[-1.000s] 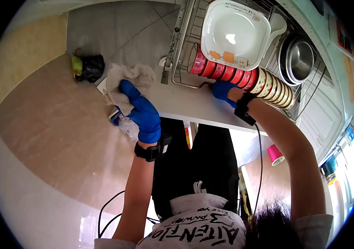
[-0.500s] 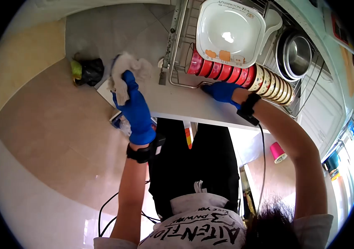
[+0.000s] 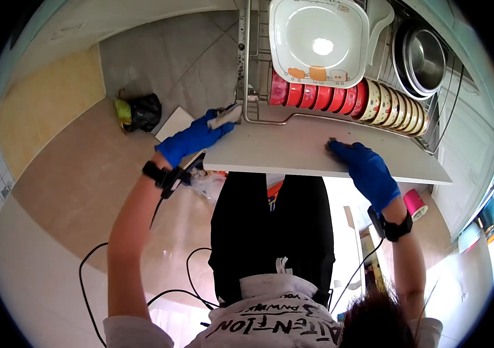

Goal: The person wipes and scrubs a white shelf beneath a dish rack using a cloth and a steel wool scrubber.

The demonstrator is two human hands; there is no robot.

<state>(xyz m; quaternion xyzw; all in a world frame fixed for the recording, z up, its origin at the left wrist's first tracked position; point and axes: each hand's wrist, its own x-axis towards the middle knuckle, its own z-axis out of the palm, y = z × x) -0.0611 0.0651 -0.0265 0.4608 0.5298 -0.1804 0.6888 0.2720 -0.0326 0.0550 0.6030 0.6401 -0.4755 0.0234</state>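
Note:
Both of my hands wear blue gloves with darkened fingertips. My left hand [image 3: 198, 138] is closed around a whitish cloth [image 3: 225, 118], at the left end of the white drawer panel [image 3: 270, 145] beside the metal rail [image 3: 241, 64]. Reaching over the panel's front edge, my right hand [image 3: 370, 175] lies with stretched fingers on the panel's surface, the tips near a dark smudge. A wire rack [image 3: 284, 122] behind the panel carries a row of red bowls [image 3: 309, 96], cream patterned bowls [image 3: 395, 109] and a square white dish [image 3: 316, 43].
Metal bowls [image 3: 424, 61] and a white ladle-like utensil [image 3: 377, 32] sit in the rack. On the floor are a black bag [image 3: 142, 113] at left and a pink cup [image 3: 415, 204] at right. Black cables [image 3: 84, 278] run from my wrist straps.
My left hand has brought the cloth right, from over the floor to the panel's left end. My right hand has left the rack wire and moved right and nearer onto the panel.

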